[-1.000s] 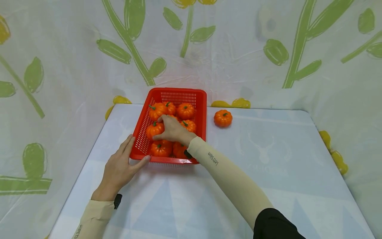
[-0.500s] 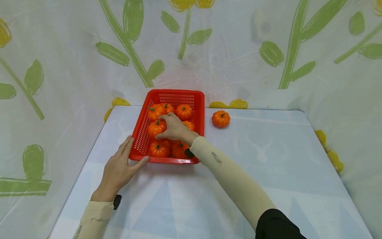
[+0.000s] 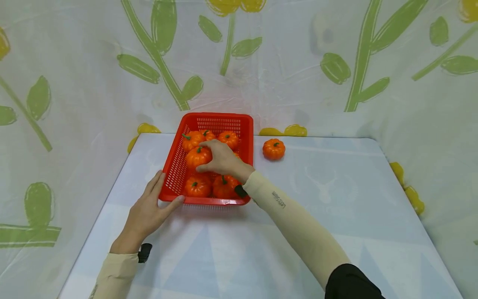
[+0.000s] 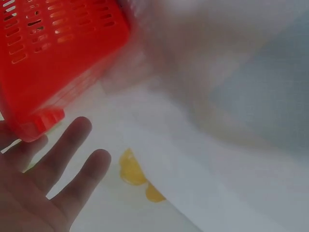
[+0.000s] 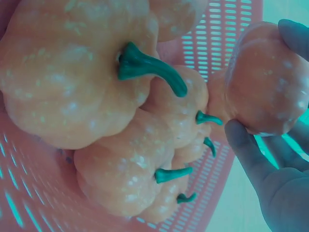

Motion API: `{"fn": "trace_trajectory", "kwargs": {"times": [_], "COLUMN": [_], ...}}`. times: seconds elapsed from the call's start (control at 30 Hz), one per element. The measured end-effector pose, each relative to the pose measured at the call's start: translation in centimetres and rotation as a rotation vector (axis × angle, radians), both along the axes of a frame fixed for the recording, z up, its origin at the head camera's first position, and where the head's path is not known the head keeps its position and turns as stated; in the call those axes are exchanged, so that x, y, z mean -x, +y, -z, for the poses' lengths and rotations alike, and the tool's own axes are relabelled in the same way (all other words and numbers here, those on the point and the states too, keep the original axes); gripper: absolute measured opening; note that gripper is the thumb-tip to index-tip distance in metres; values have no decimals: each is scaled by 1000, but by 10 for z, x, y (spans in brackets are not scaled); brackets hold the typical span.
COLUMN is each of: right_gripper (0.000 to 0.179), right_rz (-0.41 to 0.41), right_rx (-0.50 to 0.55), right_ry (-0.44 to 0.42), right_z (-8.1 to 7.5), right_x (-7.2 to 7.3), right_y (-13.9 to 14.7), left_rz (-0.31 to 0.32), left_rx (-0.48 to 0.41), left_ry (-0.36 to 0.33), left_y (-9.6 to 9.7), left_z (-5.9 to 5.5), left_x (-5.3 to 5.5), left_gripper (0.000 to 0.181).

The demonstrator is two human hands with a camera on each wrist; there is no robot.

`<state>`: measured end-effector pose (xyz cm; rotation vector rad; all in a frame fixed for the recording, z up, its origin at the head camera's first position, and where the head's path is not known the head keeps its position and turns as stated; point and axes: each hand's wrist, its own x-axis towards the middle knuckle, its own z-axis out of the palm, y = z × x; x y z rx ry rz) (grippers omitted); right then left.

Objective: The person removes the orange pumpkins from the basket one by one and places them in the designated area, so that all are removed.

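Note:
A small orange pumpkin (image 3: 197, 158) with a green stem is gripped between the thumb and fingers of my right hand (image 3: 223, 159), over the left part of a red basket (image 3: 246, 124). In the right wrist view the held pumpkin (image 5: 268, 82) appears near the basket's mesh wall. Several other pumpkins lie inside, among them two near the front (image 3: 198, 185) and more at the back (image 3: 228, 139); the right hand hides some. My left hand (image 3: 147, 209) rests against the basket's front left corner, fingers straight along the side, thumb at the front rim.
One more orange pumpkin (image 3: 274, 149) sits on the white and pale blue table (image 3: 317, 199), right of the basket. A flower-patterned curtain (image 3: 284, 83) hangs behind the table's back edge and along its sides.
My right hand has lifted the pumpkin slightly up and to the right, away from its spot in the basket. The left hand keeps its place at the corner. The view has shifted a little.

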<state>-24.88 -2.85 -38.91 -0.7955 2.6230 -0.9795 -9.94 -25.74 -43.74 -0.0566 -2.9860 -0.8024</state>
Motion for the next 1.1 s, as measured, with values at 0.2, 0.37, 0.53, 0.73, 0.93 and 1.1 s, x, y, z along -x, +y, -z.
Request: {"fn": "trace_trajectory", "kwargs": {"times": [0.2,0.37,0.53,0.73,0.93,1.1], "right_gripper": [80,80,79,77,77,78], "right_rz": [-2,6,39,57,101,133], "right_rx": [35,66,101,185,222,274], "right_ry": [25,62,90,122,191,224], "right_z": [-7,-13,-19,-23,-23,-19], "right_x": [0,-2,-6,-7,-9,-10], "right_y": [10,19,30,48,67,82], "left_rz": [4,15,8,-9,-18,-16], "left_rx": [27,26,6,-23,-27,-33], "left_ry": [11,0,-32,-59,-71,-75], "left_y": [2,3,2,-1,1,2], "left_z": [-1,-1,0,1,-1,0], "left_x": [-1,0,2,1,0,-1], "left_gripper": [100,101,102,103,104,103]}}
